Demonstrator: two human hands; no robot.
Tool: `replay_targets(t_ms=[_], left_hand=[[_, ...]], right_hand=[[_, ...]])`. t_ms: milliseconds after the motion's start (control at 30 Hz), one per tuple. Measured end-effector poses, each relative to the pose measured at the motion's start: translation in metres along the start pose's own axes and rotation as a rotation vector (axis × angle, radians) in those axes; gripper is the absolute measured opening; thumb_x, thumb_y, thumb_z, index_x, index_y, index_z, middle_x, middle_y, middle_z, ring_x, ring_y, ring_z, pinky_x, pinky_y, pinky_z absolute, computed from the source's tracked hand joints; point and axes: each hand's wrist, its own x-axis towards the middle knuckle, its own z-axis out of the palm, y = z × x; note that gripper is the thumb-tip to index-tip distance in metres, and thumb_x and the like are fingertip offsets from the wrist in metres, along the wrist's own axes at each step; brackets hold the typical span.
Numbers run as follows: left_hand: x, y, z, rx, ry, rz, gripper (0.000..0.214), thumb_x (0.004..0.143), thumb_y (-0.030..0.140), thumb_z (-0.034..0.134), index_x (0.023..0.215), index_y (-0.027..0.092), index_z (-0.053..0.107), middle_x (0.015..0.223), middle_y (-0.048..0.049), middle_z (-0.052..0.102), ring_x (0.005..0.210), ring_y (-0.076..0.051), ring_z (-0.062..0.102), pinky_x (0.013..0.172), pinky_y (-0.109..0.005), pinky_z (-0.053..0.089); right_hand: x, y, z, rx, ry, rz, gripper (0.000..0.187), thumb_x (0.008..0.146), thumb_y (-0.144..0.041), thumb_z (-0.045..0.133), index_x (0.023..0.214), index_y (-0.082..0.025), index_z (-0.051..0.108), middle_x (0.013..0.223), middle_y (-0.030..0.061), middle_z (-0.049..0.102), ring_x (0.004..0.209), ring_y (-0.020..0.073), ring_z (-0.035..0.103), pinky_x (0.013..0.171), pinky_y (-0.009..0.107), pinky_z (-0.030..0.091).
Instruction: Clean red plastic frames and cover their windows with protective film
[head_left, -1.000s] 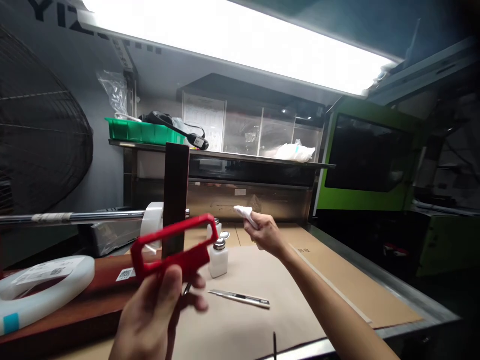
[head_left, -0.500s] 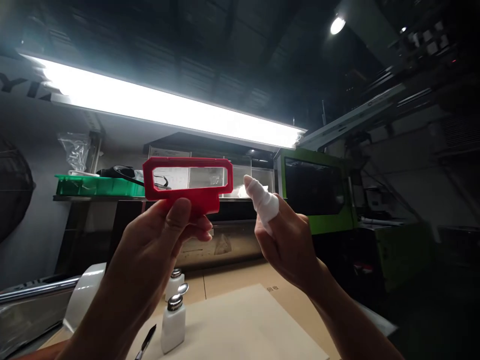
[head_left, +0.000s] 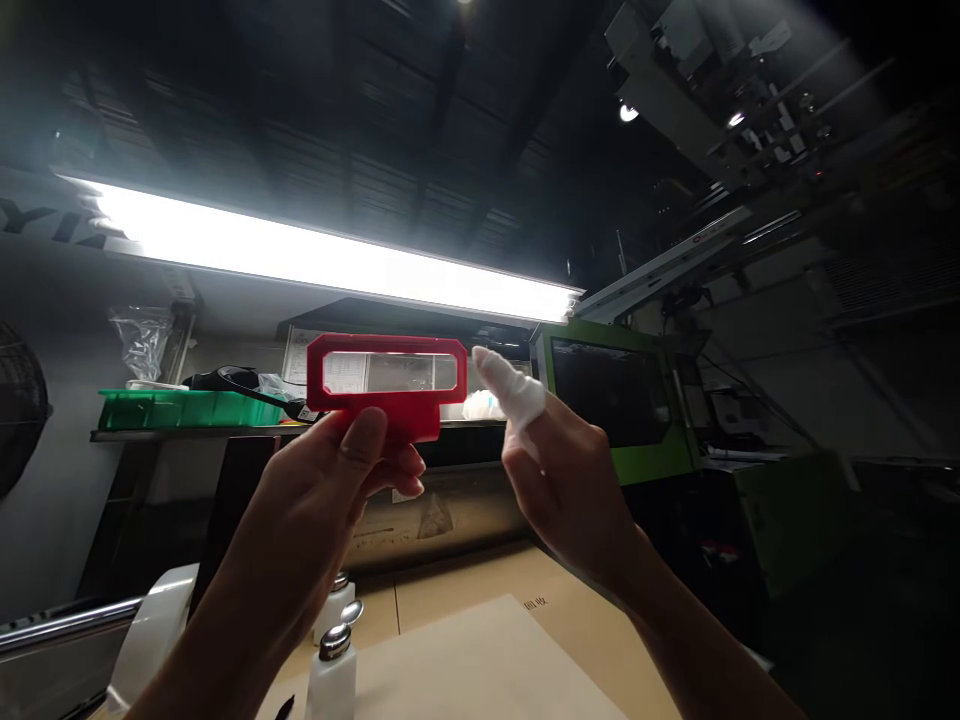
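Observation:
My left hand (head_left: 330, 490) pinches the lower tab of a red plastic frame (head_left: 386, 385) with a clear rectangular window, held up at eye level against the strip light (head_left: 322, 260). My right hand (head_left: 562, 480) is raised just right of it. A white cloth (head_left: 510, 385) is wrapped over its extended forefinger, whose tip nearly touches the frame's right end; the other fingers are curled.
Below stand two white dispenser bottles (head_left: 334, 660) on a cardboard-covered bench (head_left: 480, 650). A green tray (head_left: 187, 405) sits on a shelf behind. A green machine (head_left: 615, 400) stands at the right, and a white roll (head_left: 154, 630) on a steel bar at the left.
Both hands rose from the bench to eye level and the view tilted upward. The frame turned to face me, and the cloth-wrapped finger came close to its right end.

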Motion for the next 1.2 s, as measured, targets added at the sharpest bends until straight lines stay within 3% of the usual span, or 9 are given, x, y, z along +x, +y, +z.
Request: replay_targets(t_ms=[167, 233, 300, 367, 500, 667, 867, 1067, 1200], left_hand=[[-0.002, 0.006, 0.003, -0.080, -0.007, -0.047, 0.027, 0.068, 0.045, 0.073, 0.070, 0.018, 0.070, 0.057, 0.0010, 0.068, 0.054, -0.009, 0.060, 0.052, -0.013, 0.050], [-0.003, 0.007, 0.005, -0.087, -0.030, -0.045, 0.026, 0.070, 0.045, 0.071, 0.071, 0.018, 0.070, 0.058, 0.0009, 0.068, 0.054, -0.009, 0.059, 0.053, -0.012, 0.050], [-0.004, 0.007, 0.008, -0.093, -0.035, -0.047, 0.027, 0.070, 0.045, 0.071, 0.071, 0.019, 0.070, 0.058, 0.0007, 0.066, 0.054, -0.009, 0.058, 0.052, -0.013, 0.050], [-0.003, 0.007, 0.009, -0.094, -0.027, -0.054, 0.029, 0.067, 0.047, 0.073, 0.071, 0.018, 0.069, 0.057, 0.0002, 0.065, 0.054, -0.009, 0.057, 0.051, -0.013, 0.049], [-0.003, 0.005, 0.010, -0.091, -0.018, -0.076, 0.032, 0.065, 0.049, 0.074, 0.072, 0.018, 0.069, 0.056, -0.0001, 0.063, 0.053, -0.009, 0.055, 0.051, -0.013, 0.048], [-0.007, 0.003, 0.010, -0.117, -0.018, -0.069, 0.027, 0.076, 0.044, 0.066, 0.073, 0.017, 0.068, 0.059, 0.0000, 0.064, 0.054, -0.009, 0.055, 0.051, -0.015, 0.047], [-0.009, 0.003, 0.010, -0.112, -0.007, -0.098, 0.024, 0.076, 0.042, 0.067, 0.074, 0.018, 0.068, 0.060, 0.0011, 0.065, 0.054, -0.008, 0.055, 0.053, -0.014, 0.046], [-0.006, -0.001, 0.010, -0.086, -0.011, -0.098, 0.026, 0.072, 0.045, 0.070, 0.074, 0.019, 0.069, 0.059, 0.0008, 0.065, 0.055, -0.009, 0.055, 0.053, -0.014, 0.047], [-0.007, -0.003, 0.007, -0.080, 0.022, -0.107, 0.025, 0.075, 0.045, 0.066, 0.077, 0.020, 0.069, 0.061, 0.0013, 0.065, 0.056, -0.009, 0.055, 0.054, -0.015, 0.049]], right_hand=[[0.007, 0.001, 0.005, 1.052, -0.099, 0.562, 0.042, 0.081, -0.018, 0.043, 0.121, -0.023, 0.053, 0.052, -0.0090, 0.032, 0.041, 0.0052, 0.021, 0.036, 0.017, 0.017], [0.011, 0.004, 0.011, 1.339, -0.158, 0.641, 0.025, 0.076, -0.017, 0.045, 0.095, -0.017, 0.061, 0.047, -0.0096, 0.031, 0.037, 0.0035, 0.018, 0.033, 0.017, 0.012], [0.014, 0.007, 0.018, 1.534, -0.231, 0.642, 0.012, 0.072, -0.015, 0.045, 0.070, -0.015, 0.056, 0.043, -0.0097, 0.029, 0.034, 0.0026, 0.016, 0.032, 0.017, 0.011], [0.018, 0.008, 0.023, 1.664, -0.291, 0.613, 0.011, 0.071, -0.015, 0.044, 0.061, -0.016, 0.050, 0.042, -0.0101, 0.027, 0.033, 0.0023, 0.015, 0.031, 0.017, 0.011], [0.021, 0.011, 0.029, 1.787, -0.352, 0.563, 0.009, 0.071, -0.016, 0.041, 0.069, -0.017, 0.050, 0.040, -0.0116, 0.025, 0.031, 0.0031, 0.012, 0.031, 0.016, 0.013], [0.021, 0.014, 0.033, 1.831, -0.398, 0.502, 0.008, 0.069, -0.018, 0.041, 0.069, -0.017, 0.049, 0.038, -0.0117, 0.023, 0.030, 0.0036, 0.011, 0.030, 0.016, 0.013], [0.018, 0.014, 0.040, 1.848, -0.371, 0.472, 0.032, 0.068, -0.021, 0.041, 0.097, -0.019, 0.056, 0.036, -0.0133, 0.020, 0.030, 0.0056, 0.007, 0.030, 0.017, 0.012], [0.014, 0.014, 0.046, 1.889, -0.213, 0.500, 0.012, 0.069, -0.018, 0.042, 0.074, -0.018, 0.053, 0.038, -0.0115, 0.023, 0.030, 0.0044, 0.009, 0.030, 0.017, 0.012], [0.015, 0.014, 0.046, 1.877, -0.307, 0.475, 0.015, 0.071, -0.018, 0.042, 0.077, -0.016, 0.056, 0.038, -0.0111, 0.023, 0.031, 0.0047, 0.011, 0.032, 0.018, 0.013]])
